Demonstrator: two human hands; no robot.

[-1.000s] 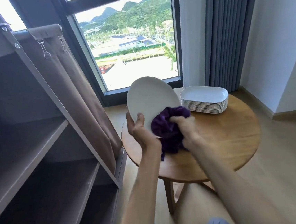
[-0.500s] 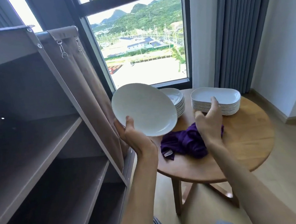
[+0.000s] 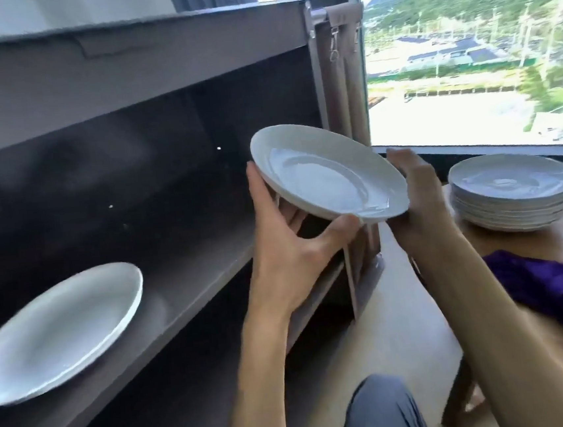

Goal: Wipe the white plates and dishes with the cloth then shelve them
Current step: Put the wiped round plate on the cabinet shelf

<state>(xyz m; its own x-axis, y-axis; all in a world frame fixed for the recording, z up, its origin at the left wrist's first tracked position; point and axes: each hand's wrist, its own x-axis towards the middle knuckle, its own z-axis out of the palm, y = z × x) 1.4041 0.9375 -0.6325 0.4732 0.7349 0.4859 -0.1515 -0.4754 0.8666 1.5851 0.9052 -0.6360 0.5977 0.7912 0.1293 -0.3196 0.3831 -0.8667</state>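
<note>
Plate [image 3: 325, 178] in both hands, tilted, held in the air in front of the open front of the shelf unit [image 3: 129, 76]. Left hand [image 3: 287, 250] grips the plate from below: its thumb curls up over the near rim and its fingers spread under the base on the side toward the shelf unit. Right hand [image 3: 417, 207] holds the rim on the side away from the shelf unit, fingers together and bent behind the edge; how far they wrap round it cannot be told, since the plate hides the tips.

Inside the shelf unit, a second white plate [image 3: 57, 331] lies flat on the middle board, well apart from the held plate and deeper toward the unit's far end. Another board shows below it. A folded fabric cover hangs by metal clips [image 3: 436, 35] at the unit's corner nearest the window [image 3: 472, 67].

Beside the shelf unit, on the side away from it, stands a round wooden table [image 3: 550, 239]. A stack of white plates [image 3: 511, 191] sits on the table near the window sill, and a crumpled purple cloth [image 3: 555, 286] lies on the table nearer the person, apart from the stack and touched by neither hand. The person's knee in grey trousers [image 3: 381, 410] shows below the held plate.
</note>
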